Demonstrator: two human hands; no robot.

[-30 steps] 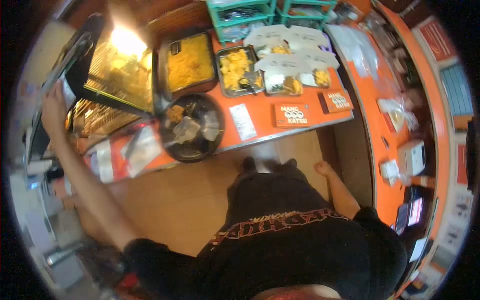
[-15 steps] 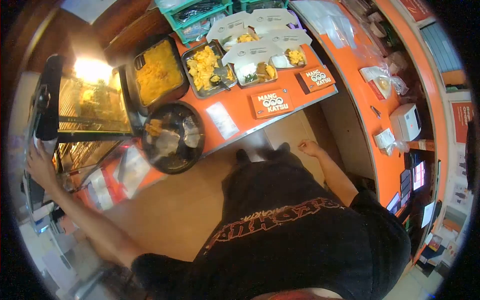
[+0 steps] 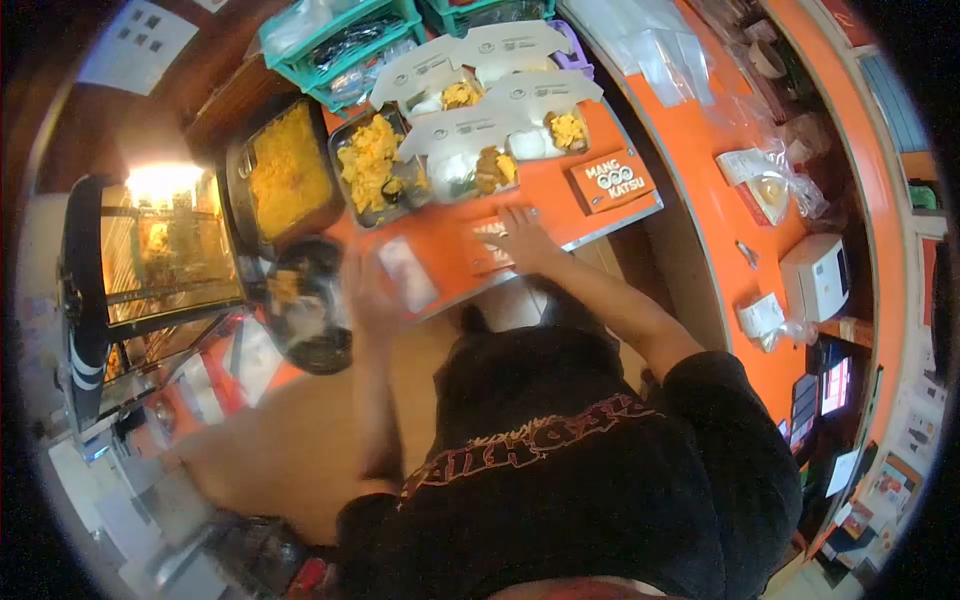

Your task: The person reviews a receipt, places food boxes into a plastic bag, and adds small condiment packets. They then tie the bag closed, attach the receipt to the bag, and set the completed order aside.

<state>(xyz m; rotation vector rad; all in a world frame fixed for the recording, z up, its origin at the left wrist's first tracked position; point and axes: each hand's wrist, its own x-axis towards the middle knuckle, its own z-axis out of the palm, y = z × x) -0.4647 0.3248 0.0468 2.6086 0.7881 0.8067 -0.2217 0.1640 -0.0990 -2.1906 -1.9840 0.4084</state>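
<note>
My right hand (image 3: 528, 240) lies on the right part of a closed orange meal box (image 3: 488, 238), its fingers spread over the printed lid. Near the counter's front edge, my left hand (image 3: 370, 285) is smeared by motion, between a round black pan (image 3: 310, 320) and a white paper slip (image 3: 408, 272). Its fingers cannot be made out. A second closed orange meal box (image 3: 612, 182) sits to the right. Behind these stand several opened meal boxes (image 3: 470, 150) with lids raised, showing rice and yellow-topped food.
A metal tray (image 3: 345, 135) of yellow food with a utensil and a deep pan (image 3: 240, 200) of yellow food stand at the left back. Beyond them is a lit warming cabinet (image 3: 165, 260). Green baskets (image 3: 340, 50) stand behind. A side counter (image 3: 715, 290) runs along the right.
My left hand has left the warming cabinet's handle and swung right to the counter. My right hand has moved from beside my body onto the nearer closed box. The camera view has shifted.
</note>
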